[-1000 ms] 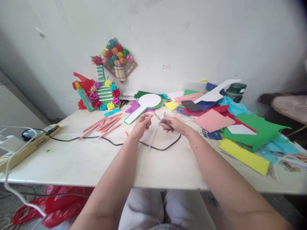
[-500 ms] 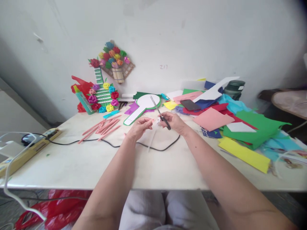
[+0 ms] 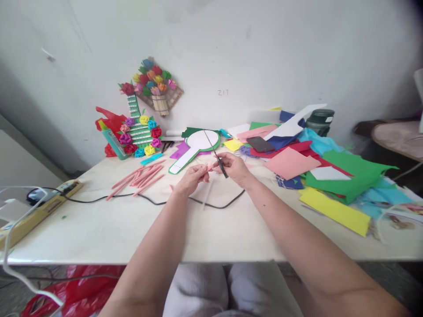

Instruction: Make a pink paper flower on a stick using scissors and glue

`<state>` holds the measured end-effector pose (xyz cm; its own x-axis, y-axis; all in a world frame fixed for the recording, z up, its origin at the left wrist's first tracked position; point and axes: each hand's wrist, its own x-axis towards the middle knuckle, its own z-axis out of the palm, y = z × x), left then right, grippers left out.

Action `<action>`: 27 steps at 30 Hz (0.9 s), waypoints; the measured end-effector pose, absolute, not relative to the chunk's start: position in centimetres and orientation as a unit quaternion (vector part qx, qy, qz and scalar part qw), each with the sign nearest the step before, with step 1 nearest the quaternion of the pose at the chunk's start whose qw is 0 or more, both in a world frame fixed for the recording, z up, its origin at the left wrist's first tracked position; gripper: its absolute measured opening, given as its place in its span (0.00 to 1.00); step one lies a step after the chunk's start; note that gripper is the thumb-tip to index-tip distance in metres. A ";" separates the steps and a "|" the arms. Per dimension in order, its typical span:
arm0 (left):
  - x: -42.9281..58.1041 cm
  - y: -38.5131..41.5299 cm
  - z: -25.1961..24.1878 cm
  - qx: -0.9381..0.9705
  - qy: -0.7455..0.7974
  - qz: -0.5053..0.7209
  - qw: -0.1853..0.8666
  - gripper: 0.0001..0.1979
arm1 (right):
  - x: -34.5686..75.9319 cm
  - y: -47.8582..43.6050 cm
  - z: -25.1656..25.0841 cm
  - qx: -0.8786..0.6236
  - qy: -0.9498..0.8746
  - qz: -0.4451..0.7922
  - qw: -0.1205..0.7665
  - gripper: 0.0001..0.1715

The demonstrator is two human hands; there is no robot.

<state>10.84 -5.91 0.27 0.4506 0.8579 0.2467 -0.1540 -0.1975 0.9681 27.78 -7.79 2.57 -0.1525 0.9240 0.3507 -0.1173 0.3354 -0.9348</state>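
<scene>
My left hand [image 3: 194, 177] is closed in a pinch on a small pink paper piece [image 3: 210, 167] over the middle of the table. Close beside it, my right hand [image 3: 232, 167] has its fingers wrapped round dark-handled scissors [image 3: 215, 153], whose blades point up and away. Its fingertips are near the pink piece; whether they touch it is hard to tell. A thin translucent stick [image 3: 207, 194] lies just below the hands. Behind them lies a white, round-ended cutout with a green border [image 3: 190, 155]. Several rolled pink paper sticks [image 3: 142, 177] lie to the left.
A black cable [image 3: 155, 201] crosses the table beneath the hands. At the right are coloured sheets [image 3: 346, 171], a phone [image 3: 261, 144] and a dark green jar [image 3: 320, 122]. Paper flower crafts [image 3: 142, 132], a glue bottle [image 3: 114, 141] and a power strip [image 3: 42, 211] are at the left.
The scissors and my right hand have shifted slightly left, closer to my left hand. More of the pink piece shows between the hands. The whole view has moved slightly.
</scene>
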 end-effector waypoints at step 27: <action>11.3 -6.6 1.8 0.666 0.381 0.555 0.321 0.07 | 29.7 -6.1 1.4 -0.378 -0.682 0.306 0.546 0.26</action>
